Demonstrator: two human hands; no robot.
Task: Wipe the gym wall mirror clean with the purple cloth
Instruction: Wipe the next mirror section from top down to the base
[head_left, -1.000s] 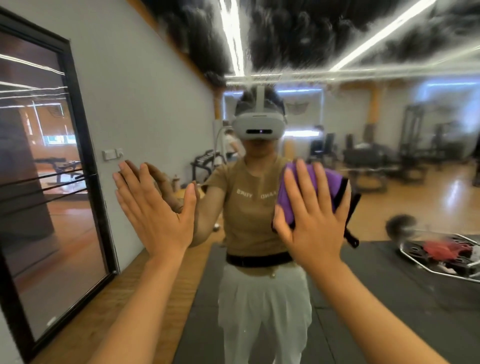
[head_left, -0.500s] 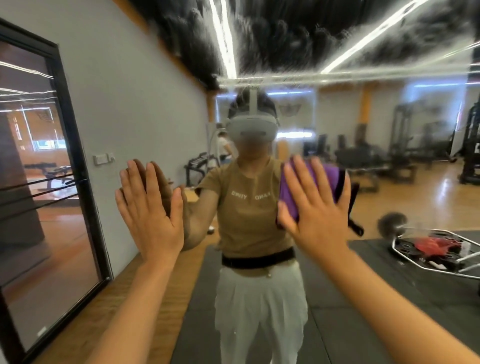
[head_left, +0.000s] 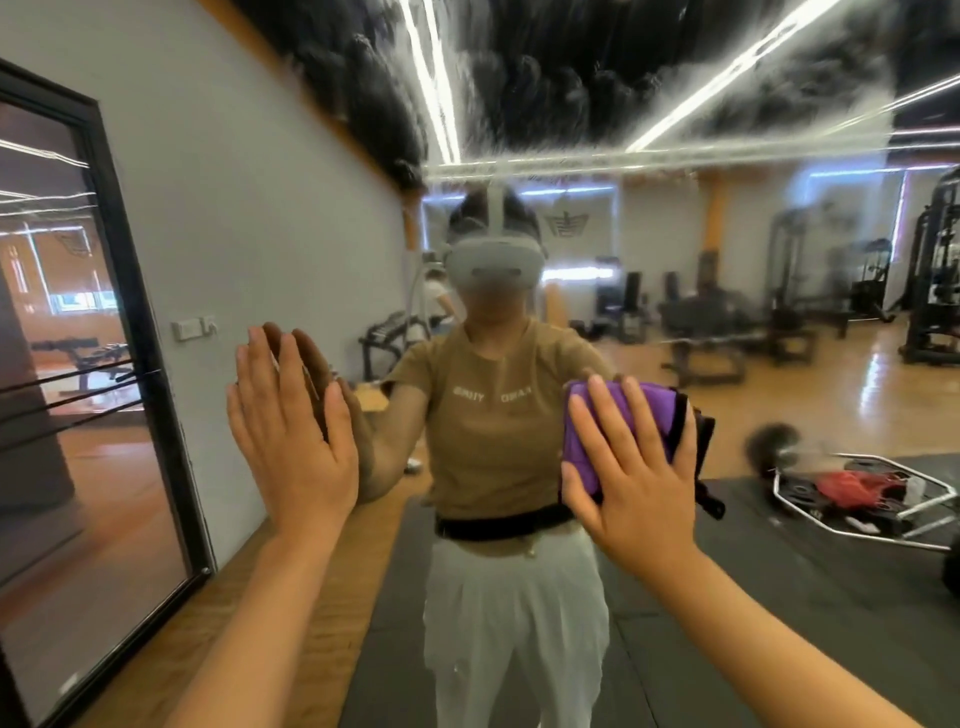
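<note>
From the head camera, the big wall mirror (head_left: 519, 291) filled most of the view. It showed a gym room with a wooden floor, dark mats and black exercise machines far back. The top of the glass looked smeared and streaky, with white light lines running through it. A grey wall stood on the left with a black-framed door (head_left: 93, 364) and a small white switch (head_left: 193, 327).

The left hand (head_left: 291, 431) was flat on the glass with straight fingers and held nothing. The right hand (head_left: 636, 478) was spread wide with straight fingers and pressed the purple cloth (head_left: 618, 415) against the mirror, at about chest height. The cloth was folded and had a black edge.

The person in the mirror wore a brown shirt. White letters ran across its chest, but they were flipped and too blurry to read.
</note>
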